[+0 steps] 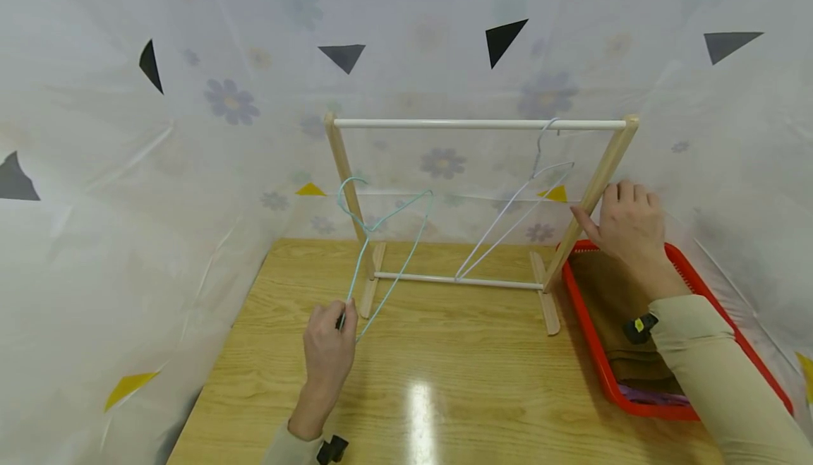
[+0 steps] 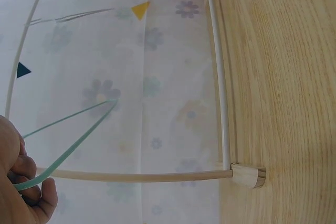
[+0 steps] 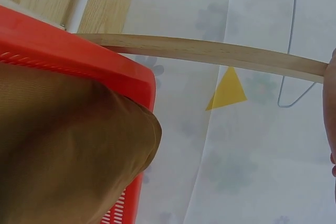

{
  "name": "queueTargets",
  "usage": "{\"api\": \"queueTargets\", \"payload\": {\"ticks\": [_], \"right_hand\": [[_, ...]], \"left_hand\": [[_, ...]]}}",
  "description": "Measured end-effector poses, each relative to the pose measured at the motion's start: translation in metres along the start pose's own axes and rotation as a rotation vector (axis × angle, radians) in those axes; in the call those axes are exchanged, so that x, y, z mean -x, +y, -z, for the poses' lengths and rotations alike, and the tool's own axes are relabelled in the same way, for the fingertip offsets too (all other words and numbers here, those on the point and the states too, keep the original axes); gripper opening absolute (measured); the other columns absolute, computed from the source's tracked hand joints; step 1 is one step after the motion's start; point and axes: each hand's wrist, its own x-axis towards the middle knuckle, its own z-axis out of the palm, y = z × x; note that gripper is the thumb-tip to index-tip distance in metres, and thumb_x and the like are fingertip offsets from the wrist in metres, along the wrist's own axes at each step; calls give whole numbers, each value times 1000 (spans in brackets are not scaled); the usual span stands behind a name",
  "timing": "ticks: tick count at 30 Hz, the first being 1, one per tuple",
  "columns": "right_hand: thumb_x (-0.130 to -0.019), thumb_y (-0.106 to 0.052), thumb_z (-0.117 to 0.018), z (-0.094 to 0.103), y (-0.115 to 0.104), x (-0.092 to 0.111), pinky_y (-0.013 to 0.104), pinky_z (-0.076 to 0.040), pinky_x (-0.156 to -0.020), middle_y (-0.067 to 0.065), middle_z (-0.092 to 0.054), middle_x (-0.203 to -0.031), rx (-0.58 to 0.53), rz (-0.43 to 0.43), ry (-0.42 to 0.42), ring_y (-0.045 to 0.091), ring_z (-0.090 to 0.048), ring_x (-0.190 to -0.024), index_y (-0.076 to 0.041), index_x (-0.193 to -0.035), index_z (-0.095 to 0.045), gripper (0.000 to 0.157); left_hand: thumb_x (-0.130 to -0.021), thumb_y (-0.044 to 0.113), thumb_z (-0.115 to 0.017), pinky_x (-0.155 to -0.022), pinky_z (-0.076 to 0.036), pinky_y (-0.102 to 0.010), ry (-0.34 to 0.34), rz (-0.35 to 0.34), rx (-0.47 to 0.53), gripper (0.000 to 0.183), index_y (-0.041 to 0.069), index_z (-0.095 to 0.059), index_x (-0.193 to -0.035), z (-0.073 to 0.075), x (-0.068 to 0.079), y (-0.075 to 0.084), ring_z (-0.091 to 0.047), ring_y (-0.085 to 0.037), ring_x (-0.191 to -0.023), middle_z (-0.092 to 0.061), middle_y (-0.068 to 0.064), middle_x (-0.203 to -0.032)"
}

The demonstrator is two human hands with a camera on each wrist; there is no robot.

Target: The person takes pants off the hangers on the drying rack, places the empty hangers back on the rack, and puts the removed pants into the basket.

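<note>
My left hand (image 1: 330, 341) grips a teal wire hanger (image 2: 76, 146) by its lower part. The hanger is tilted, hook up, in front of the left side of a small wooden clothes rack (image 1: 438, 124). My right hand (image 1: 631, 228) holds the rack's right post (image 1: 606, 165), thumb across the front and the other fingers beyond it. From the white top bar, near its right end, a pale lavender hanger (image 1: 538, 149) hangs by its hook. In the right wrist view only the edge of my right hand shows.
Beneath my right forearm, a red plastic basket (image 1: 587, 338) holds folded brown cloth (image 1: 625, 341) and a purple piece (image 1: 648, 396). The rack's feet stand on a wood-grain table (image 1: 470, 373). Behind hangs a flower-print sheet (image 1: 419, 41) with black, grey and yellow triangles.
</note>
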Motion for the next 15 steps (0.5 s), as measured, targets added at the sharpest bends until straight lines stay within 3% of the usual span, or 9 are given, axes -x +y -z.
{"api": "queueTargets", "payload": {"ticks": [8,15], "right_hand": [[-102,-61,-41,-4,2,0,53,-42,-50,32,-54,-74,7,16,-58,50,-53,-61,12,-73,-48,78],[-100,-50,-42,-7,0,0,54,-40,-53,31,-50,-72,-18,28,-25,50,-50,-60,13,-75,-47,67]], "left_hand": [[-93,-3,-71,-51,-28,-17,-3,5,2,43,10,-47,-60,0,0,0,-26,-3,-58,-37,2,-52],[-93,-2,-71,-50,-28,-18,9,1,-4,41,10,-49,-61,-2,1,0,-26,-4,-58,-37,2,-52]]}}
